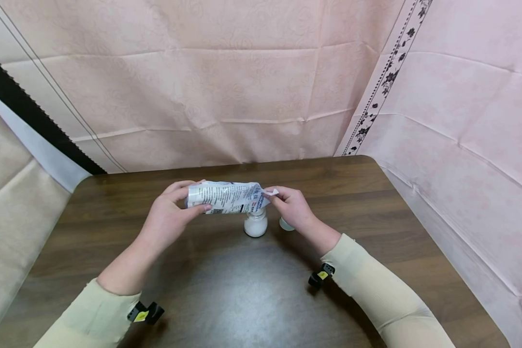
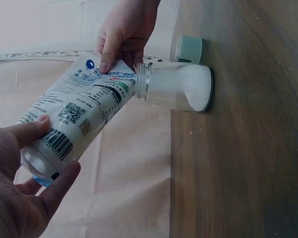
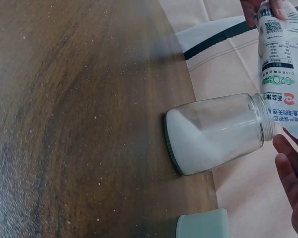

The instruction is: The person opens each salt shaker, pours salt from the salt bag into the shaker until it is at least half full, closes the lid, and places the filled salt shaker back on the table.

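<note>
A white printed plastic bag [image 1: 224,197] lies nearly level in the head view, its narrow end at the mouth of a clear glass jar [image 1: 255,225]. My left hand [image 1: 167,212] grips the bag's wide end, thumb across the front. With thumb and fingers, my right hand [image 1: 293,209] pinches the gathered narrow end beside the jar's rim. The jar stands upright on the table; white granules [image 3: 191,141] lie sloped in its lower part in the right wrist view. A pale green lid [image 2: 189,49] rests on the table close to the jar, partly behind my right hand in the head view.
The brown wooden table [image 1: 243,299] has small white grains scattered over it in the wrist views. Pink cloth [image 1: 243,96] hangs behind its far edge, and more cloth [image 1: 470,121] hangs at the right.
</note>
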Available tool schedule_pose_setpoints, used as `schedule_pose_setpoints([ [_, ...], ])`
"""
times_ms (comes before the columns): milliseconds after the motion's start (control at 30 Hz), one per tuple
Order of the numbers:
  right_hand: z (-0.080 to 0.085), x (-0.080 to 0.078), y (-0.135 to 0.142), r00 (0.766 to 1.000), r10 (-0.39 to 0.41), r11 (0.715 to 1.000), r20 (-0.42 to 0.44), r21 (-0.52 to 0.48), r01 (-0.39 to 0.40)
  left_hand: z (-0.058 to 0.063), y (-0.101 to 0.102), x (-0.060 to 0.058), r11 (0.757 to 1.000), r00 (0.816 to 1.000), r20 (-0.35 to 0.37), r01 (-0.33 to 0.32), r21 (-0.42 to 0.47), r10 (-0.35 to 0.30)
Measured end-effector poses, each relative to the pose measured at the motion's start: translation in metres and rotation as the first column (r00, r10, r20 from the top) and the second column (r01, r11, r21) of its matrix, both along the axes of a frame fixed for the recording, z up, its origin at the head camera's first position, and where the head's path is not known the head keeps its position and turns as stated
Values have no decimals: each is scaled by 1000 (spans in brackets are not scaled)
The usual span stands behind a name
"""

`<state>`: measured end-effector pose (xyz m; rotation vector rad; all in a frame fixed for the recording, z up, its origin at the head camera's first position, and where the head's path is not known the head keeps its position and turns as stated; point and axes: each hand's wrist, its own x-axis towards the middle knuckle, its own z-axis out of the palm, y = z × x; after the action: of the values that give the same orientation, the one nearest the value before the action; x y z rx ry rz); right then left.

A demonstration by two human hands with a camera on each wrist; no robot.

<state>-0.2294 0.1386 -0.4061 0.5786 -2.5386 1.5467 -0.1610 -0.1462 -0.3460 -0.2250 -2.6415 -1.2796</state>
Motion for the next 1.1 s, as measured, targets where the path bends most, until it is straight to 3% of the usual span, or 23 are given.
schedule_pose_setpoints([
  [467, -1, 0, -1, 999, 9, 1000, -35, 9, -8, 2, -1, 1, 1000, 1000, 7, -4, -5, 4],
  [1100, -1, -1, -1, 1000, 5, 1000, -2, 12, -5, 6, 1, 2, 1000, 999, -33, 11, -14, -11],
])
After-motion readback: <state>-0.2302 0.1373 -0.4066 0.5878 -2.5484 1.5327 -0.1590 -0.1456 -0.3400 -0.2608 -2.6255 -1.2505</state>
